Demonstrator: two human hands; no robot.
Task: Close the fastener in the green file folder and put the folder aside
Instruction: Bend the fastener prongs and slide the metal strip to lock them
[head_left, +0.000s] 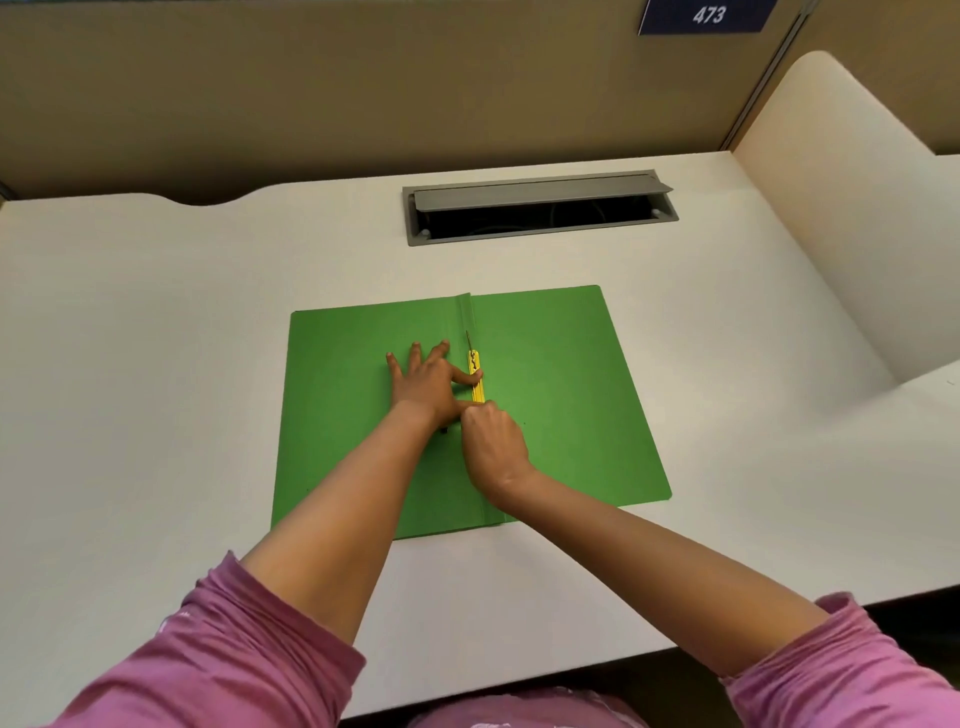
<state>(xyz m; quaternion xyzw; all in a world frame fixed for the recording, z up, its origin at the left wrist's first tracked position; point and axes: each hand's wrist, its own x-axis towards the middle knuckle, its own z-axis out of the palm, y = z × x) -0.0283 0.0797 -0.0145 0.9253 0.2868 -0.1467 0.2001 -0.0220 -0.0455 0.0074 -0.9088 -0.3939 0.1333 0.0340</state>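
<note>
The green file folder (561, 395) lies open and flat on the white desk, its spine fold running away from me through the middle. A yellow fastener strip (476, 376) lies along the spine, with a thin metal prong sticking out at its far end. My left hand (426, 382) rests flat on the left flap with fingers spread, and its thumb presses on the yellow strip. My right hand (493, 441) is closed, its fingertips pinched on the near end of the strip. The near part of the fastener is hidden under my hands.
The white desk (156, 364) extends on all sides of the folder. A grey cable hatch (540, 208) with its lid raised sits behind the folder. A beige partition stands at the back, and a curved side panel (841, 218) rises on the right.
</note>
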